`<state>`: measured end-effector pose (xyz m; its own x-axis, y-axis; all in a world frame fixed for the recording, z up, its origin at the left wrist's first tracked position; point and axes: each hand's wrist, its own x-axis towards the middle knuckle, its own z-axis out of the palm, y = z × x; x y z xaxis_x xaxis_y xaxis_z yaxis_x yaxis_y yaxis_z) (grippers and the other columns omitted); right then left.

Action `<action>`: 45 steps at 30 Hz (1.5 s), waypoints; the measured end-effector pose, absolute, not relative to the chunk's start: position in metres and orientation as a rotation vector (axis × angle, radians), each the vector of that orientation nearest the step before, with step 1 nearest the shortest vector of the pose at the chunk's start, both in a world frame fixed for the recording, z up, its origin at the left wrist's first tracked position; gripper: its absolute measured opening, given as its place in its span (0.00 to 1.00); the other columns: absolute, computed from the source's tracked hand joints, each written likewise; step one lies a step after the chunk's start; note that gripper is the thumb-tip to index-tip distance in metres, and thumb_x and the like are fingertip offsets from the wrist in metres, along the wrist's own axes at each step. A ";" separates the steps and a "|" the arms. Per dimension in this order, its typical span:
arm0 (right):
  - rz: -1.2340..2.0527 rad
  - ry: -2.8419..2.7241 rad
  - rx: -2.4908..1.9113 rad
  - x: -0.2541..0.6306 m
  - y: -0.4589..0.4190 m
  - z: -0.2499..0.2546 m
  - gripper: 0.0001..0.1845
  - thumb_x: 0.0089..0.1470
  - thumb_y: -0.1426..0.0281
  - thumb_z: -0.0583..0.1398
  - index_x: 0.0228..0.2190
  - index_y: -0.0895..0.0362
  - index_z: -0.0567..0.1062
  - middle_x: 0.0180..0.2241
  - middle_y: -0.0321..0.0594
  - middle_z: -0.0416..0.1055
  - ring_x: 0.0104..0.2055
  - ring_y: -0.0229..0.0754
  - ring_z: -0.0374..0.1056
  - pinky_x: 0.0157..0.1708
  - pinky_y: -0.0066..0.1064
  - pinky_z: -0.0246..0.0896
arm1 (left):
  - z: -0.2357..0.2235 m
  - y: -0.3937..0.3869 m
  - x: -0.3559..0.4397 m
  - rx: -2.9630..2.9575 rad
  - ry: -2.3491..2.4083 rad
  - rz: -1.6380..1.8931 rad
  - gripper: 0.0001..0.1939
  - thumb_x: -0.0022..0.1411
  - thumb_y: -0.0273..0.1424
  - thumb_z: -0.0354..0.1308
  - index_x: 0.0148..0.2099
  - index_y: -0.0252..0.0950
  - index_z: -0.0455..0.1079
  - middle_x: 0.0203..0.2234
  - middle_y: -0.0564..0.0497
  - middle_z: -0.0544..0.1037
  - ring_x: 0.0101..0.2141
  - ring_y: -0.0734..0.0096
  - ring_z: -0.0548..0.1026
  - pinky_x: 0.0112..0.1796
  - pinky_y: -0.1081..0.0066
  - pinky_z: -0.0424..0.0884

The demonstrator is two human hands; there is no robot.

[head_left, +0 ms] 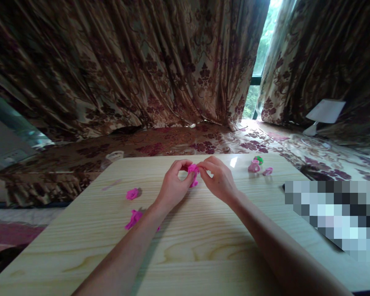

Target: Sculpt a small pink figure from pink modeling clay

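My left hand (175, 183) is closed on a bright pink, crumpled piece (193, 169) that looks soft, perhaps paper or cloth, above the far middle of the table. From the other side, my right hand (218, 177) pinches the edge of that same piece between thumb and fingertips. Its lower part hangs down between the two hands. On the table to the left lies a small crumpled pink piece (132, 194). Nearer to me is a larger pink piece (133, 218), partly hidden behind my left forearm.
A light wood-grain table (185, 246) spans the front. At its far right stand a pale pink object (254, 166), a green ball-like thing (259, 160) and a pink ring-shaped piece (268, 171). Something pixelated (329, 213) covers the right edge. Behind are a lamp (327, 111) and patterned curtains (172, 61).
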<state>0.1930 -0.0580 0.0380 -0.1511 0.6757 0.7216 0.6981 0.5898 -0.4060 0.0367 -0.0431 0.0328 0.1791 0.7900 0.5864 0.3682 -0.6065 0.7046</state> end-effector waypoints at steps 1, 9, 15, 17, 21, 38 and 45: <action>-0.031 -1.865 -1.114 0.193 -0.058 0.038 0.09 0.56 0.72 0.54 0.35 0.55 0.74 0.33 0.40 0.68 0.38 0.39 0.64 0.37 0.29 0.59 | 0.033 -0.043 0.037 2.059 1.091 1.413 0.11 0.56 0.29 0.55 0.43 0.36 0.66 0.36 0.50 0.73 0.38 0.71 0.71 0.43 0.69 0.66; -0.046 -1.809 -1.211 0.194 -0.060 0.033 0.04 0.52 0.72 0.57 0.29 0.56 0.72 0.31 0.39 0.69 0.35 0.38 0.64 0.32 0.27 0.58 | 0.031 -0.043 0.037 2.050 1.111 1.440 0.12 0.56 0.28 0.54 0.44 0.36 0.66 0.37 0.50 0.73 0.38 0.72 0.71 0.43 0.70 0.66; -0.024 -1.829 -1.182 0.194 -0.060 0.032 0.05 0.51 0.73 0.56 0.32 0.56 0.72 0.31 0.38 0.69 0.35 0.38 0.65 0.33 0.28 0.59 | 0.031 -0.042 0.036 2.062 1.107 1.417 0.12 0.56 0.29 0.54 0.45 0.37 0.65 0.38 0.50 0.73 0.38 0.72 0.71 0.44 0.68 0.66; -0.018 -1.821 -1.173 0.194 -0.060 0.033 0.09 0.51 0.73 0.56 0.36 0.55 0.72 0.33 0.39 0.69 0.35 0.38 0.65 0.33 0.28 0.59 | 0.031 -0.042 0.035 2.063 1.107 1.404 0.13 0.56 0.29 0.54 0.45 0.37 0.65 0.38 0.50 0.73 0.39 0.71 0.71 0.45 0.68 0.66; -0.032 -1.885 -1.134 0.195 -0.060 0.034 0.11 0.52 0.72 0.57 0.39 0.54 0.72 0.35 0.39 0.68 0.39 0.40 0.65 0.36 0.29 0.60 | 0.030 -0.041 0.035 2.057 1.094 1.406 0.13 0.56 0.28 0.54 0.45 0.37 0.65 0.38 0.50 0.73 0.39 0.71 0.72 0.45 0.68 0.66; -0.019 -1.795 -1.151 0.194 -0.062 0.034 0.08 0.54 0.68 0.56 0.37 0.55 0.72 0.33 0.39 0.69 0.34 0.38 0.65 0.33 0.28 0.60 | 0.035 -0.046 0.036 2.110 1.093 1.430 0.11 0.56 0.30 0.55 0.43 0.37 0.67 0.39 0.49 0.71 0.38 0.72 0.71 0.44 0.68 0.67; 0.012 -1.762 -1.089 0.207 -0.071 0.037 0.11 0.56 0.73 0.51 0.39 0.56 0.71 0.31 0.39 0.68 0.29 0.35 0.64 0.32 0.28 0.59 | 0.086 -0.054 -0.027 2.225 1.375 1.520 0.12 0.57 0.33 0.54 0.44 0.38 0.69 0.39 0.50 0.72 0.40 0.70 0.71 0.47 0.66 0.65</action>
